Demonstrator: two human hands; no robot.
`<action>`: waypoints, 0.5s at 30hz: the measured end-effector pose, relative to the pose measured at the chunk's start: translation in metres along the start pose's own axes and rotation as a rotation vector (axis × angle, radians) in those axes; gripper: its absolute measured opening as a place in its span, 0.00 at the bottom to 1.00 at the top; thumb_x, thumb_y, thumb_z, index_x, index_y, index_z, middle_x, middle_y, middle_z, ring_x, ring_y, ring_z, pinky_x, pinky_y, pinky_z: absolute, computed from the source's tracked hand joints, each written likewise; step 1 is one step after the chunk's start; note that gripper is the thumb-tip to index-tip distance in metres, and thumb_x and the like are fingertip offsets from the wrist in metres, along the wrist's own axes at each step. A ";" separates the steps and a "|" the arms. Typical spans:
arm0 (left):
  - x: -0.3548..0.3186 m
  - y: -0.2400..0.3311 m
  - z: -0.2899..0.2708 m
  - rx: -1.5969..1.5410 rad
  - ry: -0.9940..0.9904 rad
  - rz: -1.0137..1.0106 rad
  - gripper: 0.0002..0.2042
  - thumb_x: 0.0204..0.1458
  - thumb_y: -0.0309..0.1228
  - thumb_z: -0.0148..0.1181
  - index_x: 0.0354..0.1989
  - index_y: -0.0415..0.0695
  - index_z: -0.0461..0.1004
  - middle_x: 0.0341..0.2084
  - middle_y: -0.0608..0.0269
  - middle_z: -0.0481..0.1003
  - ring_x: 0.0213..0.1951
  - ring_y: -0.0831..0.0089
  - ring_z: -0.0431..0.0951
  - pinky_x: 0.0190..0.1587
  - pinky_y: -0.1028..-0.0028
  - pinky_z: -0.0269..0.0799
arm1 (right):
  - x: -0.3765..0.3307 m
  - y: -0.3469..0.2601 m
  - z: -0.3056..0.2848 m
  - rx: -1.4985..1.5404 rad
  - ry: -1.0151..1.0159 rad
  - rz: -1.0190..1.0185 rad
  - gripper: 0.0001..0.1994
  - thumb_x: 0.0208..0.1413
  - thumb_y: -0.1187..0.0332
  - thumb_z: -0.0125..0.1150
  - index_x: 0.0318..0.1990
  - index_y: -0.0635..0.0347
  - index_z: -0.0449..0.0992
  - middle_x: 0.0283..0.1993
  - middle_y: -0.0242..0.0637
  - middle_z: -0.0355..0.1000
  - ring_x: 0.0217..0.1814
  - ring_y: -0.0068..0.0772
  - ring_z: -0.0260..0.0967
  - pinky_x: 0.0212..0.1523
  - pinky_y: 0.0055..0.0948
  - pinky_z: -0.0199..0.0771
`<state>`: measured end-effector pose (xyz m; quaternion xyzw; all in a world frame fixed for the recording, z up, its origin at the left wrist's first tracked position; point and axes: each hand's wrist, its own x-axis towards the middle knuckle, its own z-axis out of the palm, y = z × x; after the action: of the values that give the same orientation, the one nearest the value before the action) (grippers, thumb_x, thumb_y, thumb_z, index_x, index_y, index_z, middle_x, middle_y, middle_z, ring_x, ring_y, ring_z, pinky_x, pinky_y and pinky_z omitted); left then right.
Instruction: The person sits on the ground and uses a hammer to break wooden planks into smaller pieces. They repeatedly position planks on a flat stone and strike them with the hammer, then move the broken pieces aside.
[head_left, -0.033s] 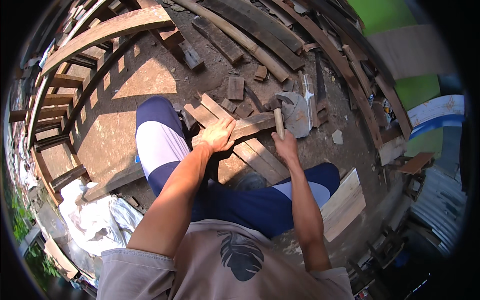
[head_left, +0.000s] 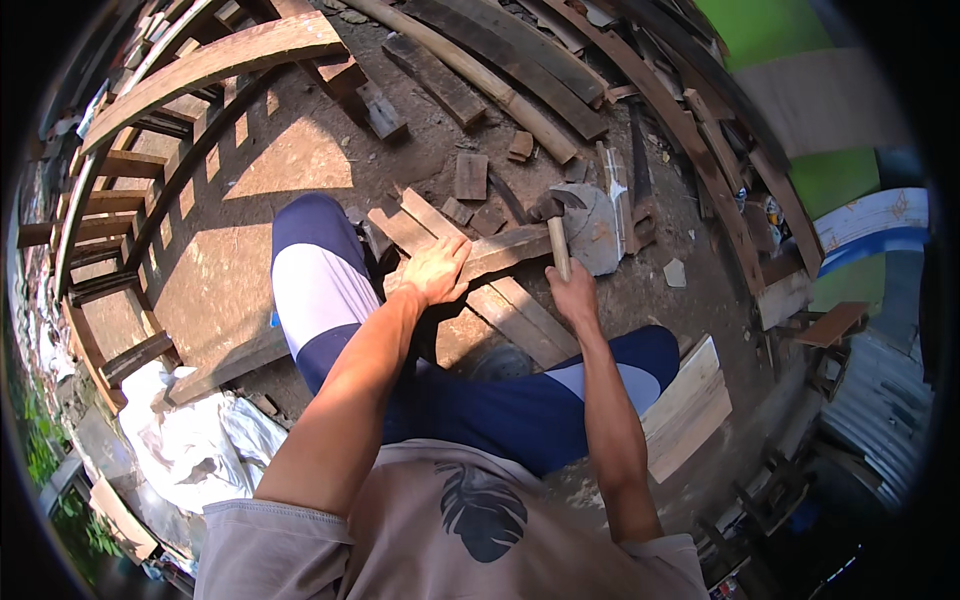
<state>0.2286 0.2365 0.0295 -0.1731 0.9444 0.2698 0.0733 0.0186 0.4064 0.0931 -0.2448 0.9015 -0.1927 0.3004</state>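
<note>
A short wooden beam (head_left: 508, 252) lies crosswise over two lighter planks (head_left: 522, 322) between my bent legs. My left hand (head_left: 437, 270) is closed over the beam's left part, pressing it from above. My right hand (head_left: 573, 291) is wrapped round the wooden handle of a claw hammer (head_left: 559, 243). The hammer's dark head is at the beam's right end, its curved claw toward the right. I cannot tell whether the head touches the wood. Just beyond that end lies a flat grey slab (head_left: 598, 232).
Small wood blocks (head_left: 471, 176) lie ahead on the dirt floor, with a long pole (head_left: 490, 85) and dark boards behind them. A curved wooden frame (head_left: 215, 70) stands at left. White cloth (head_left: 195, 435) lies near left, and a pale board (head_left: 690, 410) beside my right knee.
</note>
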 end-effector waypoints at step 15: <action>0.007 0.002 -0.008 0.051 -0.093 -0.001 0.37 0.48 0.44 0.62 0.63 0.35 0.61 0.64 0.54 0.61 0.59 0.53 0.67 0.59 0.60 0.69 | 0.019 -0.047 -0.030 -0.169 0.000 -0.149 0.16 0.53 0.67 0.59 0.46 0.65 0.69 0.36 0.64 0.73 0.42 0.68 0.71 0.42 0.54 0.70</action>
<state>0.2212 0.2319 0.0360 -0.1591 0.9465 0.2531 0.1217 0.0014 0.3634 0.1302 -0.3356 0.8938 -0.1379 0.2635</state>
